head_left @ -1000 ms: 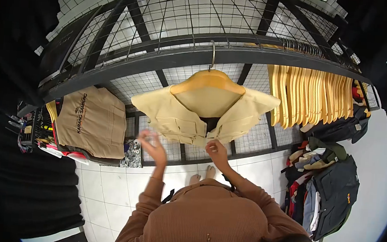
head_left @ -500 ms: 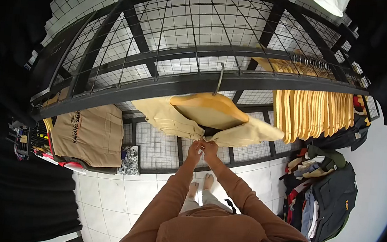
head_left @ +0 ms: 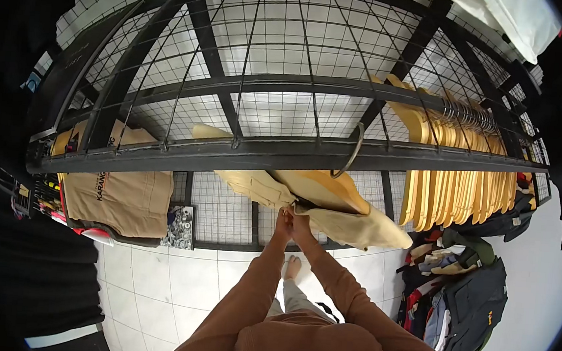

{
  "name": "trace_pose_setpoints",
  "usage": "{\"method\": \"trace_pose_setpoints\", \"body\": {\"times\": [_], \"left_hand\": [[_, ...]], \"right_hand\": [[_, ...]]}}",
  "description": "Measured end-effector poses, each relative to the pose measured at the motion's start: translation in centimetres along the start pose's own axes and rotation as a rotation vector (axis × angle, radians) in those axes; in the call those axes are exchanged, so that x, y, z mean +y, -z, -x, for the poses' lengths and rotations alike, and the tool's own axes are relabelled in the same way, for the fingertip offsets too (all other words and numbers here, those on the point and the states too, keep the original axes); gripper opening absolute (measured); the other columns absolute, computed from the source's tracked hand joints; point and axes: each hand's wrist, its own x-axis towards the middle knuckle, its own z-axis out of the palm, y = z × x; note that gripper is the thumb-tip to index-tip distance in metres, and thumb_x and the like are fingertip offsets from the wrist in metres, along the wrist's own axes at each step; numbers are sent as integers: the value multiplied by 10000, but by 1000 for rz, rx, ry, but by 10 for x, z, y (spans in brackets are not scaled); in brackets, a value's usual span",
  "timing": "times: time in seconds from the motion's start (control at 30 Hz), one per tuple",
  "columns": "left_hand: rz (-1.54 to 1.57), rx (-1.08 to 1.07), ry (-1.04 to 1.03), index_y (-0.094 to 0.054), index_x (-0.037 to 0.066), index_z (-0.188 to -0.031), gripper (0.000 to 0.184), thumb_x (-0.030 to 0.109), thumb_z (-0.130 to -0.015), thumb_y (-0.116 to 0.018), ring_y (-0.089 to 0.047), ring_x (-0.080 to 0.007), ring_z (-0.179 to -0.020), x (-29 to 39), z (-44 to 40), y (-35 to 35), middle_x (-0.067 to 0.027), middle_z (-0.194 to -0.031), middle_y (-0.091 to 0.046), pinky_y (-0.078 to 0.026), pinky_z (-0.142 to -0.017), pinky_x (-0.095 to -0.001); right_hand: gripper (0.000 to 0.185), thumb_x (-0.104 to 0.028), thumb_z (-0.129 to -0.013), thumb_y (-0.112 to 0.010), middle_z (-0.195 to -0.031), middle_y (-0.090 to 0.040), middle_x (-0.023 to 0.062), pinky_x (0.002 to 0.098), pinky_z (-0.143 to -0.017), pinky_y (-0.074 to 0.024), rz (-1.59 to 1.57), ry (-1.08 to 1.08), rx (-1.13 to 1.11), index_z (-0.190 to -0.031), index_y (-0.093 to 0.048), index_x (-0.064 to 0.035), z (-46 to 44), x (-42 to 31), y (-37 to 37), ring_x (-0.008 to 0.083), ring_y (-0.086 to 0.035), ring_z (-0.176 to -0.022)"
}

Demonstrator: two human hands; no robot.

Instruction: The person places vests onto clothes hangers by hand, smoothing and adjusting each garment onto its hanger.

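1. Your left hand (head_left: 283, 226) and right hand (head_left: 300, 224) pinch the front opening of the beige garment (head_left: 354, 229), fingertips close together; their exact grip is unclear.
2. That garment hangs on a wooden hanger (head_left: 336, 185), its upper part hidden behind the black rail (head_left: 256, 152).
3. You have a tan garment (head_left: 123, 206) to the left, bare hangers (head_left: 457, 199) and dark clothes (head_left: 474, 316) to the right.
4. Both your arms reach forward, converging below the rail.

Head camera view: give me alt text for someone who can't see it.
A left hand and right hand meet at the front of a beige garment on a wooden hanger hooked over a black rail. More hangers hang right, a lettered tan garment left.
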Motion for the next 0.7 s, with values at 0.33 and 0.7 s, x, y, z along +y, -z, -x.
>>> {"method": "trace_pose_setpoints", "body": {"times": [0.33, 0.7], "left_hand": [[-488, 240, -283, -469, 107, -964, 73, 166, -925, -454, -539, -121, -701, -28, 24, -65, -20, -876, -555, -451, -654, -211], [-544, 300, -207, -441, 96, -1028, 266, 0, -821, -577, -576, -197, -1012, -33, 59, -105, -86, -1044, -577, -465, -858, -237]], "right_hand": [[88, -94, -861, -574, -666, -549, 10, 217, -533, -361, 184, 410, -159, -805, -606, -35, 121, -107, -63, 82, -471, -579], [217, -193, -911, -517, -724, -603, 25, 216, -579, -419, 543, 244, -380, -898, -609, 3, 156, -135, -3, 86, -523, -622]]}}
